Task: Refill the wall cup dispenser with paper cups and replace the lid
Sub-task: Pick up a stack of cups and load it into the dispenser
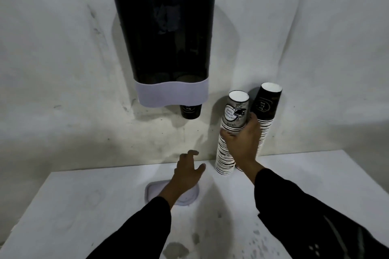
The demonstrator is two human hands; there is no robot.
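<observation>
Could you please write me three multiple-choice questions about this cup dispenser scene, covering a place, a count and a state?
1. Where is the pale flat plastic lid?
A. On the white table
B. On the dispenser
C. In a hand

2. How many tall stacks of paper cups stand by the wall?
A. One
B. Two
C. Four

3. What is the right hand doing?
A. Resting flat
B. Holding the lid
C. Gripping the nearer patterned cup stack

Answers: 1 A, it lies on the table under the left hand. 2 B, the nearer stack and a black-topped cup stack. 3 C, its fingers wrap that stack.
</observation>
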